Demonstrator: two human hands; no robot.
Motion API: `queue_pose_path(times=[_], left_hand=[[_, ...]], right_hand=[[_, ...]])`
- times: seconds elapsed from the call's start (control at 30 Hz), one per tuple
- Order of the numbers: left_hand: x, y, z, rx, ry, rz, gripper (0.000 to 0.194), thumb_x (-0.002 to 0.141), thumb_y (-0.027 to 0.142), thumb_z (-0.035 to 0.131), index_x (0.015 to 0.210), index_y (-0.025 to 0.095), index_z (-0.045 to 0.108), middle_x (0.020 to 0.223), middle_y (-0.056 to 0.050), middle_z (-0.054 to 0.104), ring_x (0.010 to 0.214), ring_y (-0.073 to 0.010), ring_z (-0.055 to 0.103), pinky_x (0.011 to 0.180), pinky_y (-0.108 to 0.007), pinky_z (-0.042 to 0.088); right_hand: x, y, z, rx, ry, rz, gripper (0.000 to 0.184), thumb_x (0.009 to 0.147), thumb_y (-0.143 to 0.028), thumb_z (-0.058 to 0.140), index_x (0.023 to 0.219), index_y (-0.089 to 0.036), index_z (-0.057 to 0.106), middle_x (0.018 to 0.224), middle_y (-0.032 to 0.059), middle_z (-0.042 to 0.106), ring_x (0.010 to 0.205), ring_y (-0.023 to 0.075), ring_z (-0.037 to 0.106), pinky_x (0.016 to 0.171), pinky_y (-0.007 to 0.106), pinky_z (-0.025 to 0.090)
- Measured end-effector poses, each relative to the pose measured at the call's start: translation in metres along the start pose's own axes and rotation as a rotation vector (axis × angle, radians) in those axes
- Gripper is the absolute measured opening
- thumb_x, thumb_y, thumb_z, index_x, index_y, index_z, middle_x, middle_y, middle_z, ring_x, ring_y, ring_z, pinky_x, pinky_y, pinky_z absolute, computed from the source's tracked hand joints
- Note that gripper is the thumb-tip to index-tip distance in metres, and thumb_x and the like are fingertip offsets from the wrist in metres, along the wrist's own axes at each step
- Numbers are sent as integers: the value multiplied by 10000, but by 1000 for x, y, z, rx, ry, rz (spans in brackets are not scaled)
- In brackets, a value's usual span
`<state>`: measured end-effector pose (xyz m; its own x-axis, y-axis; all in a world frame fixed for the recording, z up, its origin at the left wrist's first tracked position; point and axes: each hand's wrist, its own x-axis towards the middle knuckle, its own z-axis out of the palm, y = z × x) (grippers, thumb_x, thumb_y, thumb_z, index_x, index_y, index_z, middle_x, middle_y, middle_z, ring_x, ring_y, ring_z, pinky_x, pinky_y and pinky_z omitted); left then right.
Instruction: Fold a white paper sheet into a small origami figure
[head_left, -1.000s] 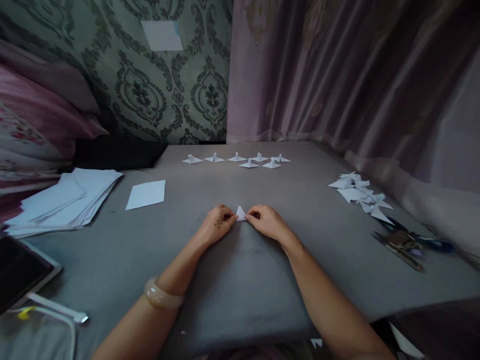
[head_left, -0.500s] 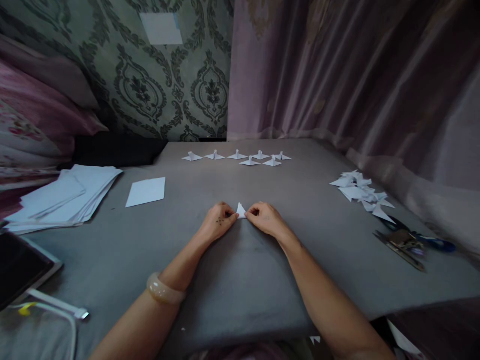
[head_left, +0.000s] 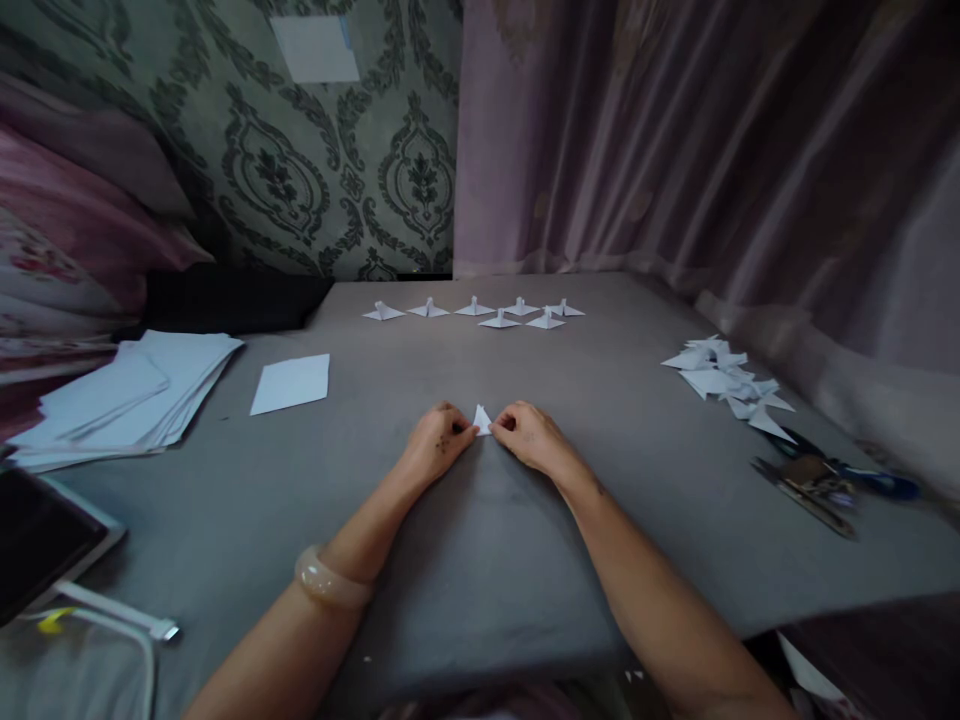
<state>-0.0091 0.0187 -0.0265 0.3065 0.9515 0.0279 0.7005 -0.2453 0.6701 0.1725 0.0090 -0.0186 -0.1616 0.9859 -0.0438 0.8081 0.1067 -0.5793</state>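
Note:
A small piece of folded white paper (head_left: 482, 422), pointed at the top, is held just over the middle of the grey cloth-covered table (head_left: 480, 570). My left hand (head_left: 441, 440) pinches its left lower corner between thumb and finger. On the opposite side, my right hand (head_left: 531, 434) pinches the right lower corner the same way. The fingertips partly cover the paper's edges. Beyond my hands stand several white folded-paper figures (head_left: 474, 307) with spread, pointed wings.
At left lie a stack of white sheets (head_left: 202, 370), a single paper square (head_left: 291, 384), a dark-screened device (head_left: 45, 540) and a white cable (head_left: 120, 608). At right are a heap of folded paper pieces (head_left: 712, 370), a craft knife (head_left: 802, 498) and blue-handled scissors (head_left: 877, 480).
Both hands keep their pinch on the folded paper, almost unmoved. The view has shifted very slightly.

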Motion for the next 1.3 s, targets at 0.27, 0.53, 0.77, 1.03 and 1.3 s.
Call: queue_pose_path(times=[0.27,0.53,0.77,1.03,1.3], left_hand=[[-5,-2,4,71,32,63,156,842,309,550,798,171,609,887,-49,577,757,-162,561,676,-271,438],[-13,10,0,321,-49,348,256,923,140,357,972,176,605,991,-76,602,944,-197,543,822,-301,451],[-30,32,4,613,-150,284,297,892,92,386,1084,124,610,996,-131,600,906,-243,543,728,-331,470],[-36,40,11,635,-149,186,312,850,63,412,1074,107,625,999,-156,611,917,-264,557,699,-338,483],[-14,6,-9,-57,-34,23,211,776,157,491,892,170,667,848,-45,678,777,-173,622,726,-274,470]], right_hand=[[-3,0,0,9,15,-51,150,861,-303,548,803,-190,627,858,43,611,793,146,562,717,249,394],[-7,3,-8,24,16,-129,74,862,-241,555,888,-198,610,859,12,607,787,128,550,696,228,379],[-27,-19,-7,-269,-68,-150,279,956,-221,390,1014,-248,662,1021,62,603,880,177,569,729,281,366],[-36,-27,-9,-339,-93,-114,358,971,-233,322,1058,-219,669,1063,98,597,978,221,547,732,313,384],[-17,-9,-13,-10,-8,-41,239,840,-169,511,1023,-247,646,971,18,669,851,148,608,724,247,396]])
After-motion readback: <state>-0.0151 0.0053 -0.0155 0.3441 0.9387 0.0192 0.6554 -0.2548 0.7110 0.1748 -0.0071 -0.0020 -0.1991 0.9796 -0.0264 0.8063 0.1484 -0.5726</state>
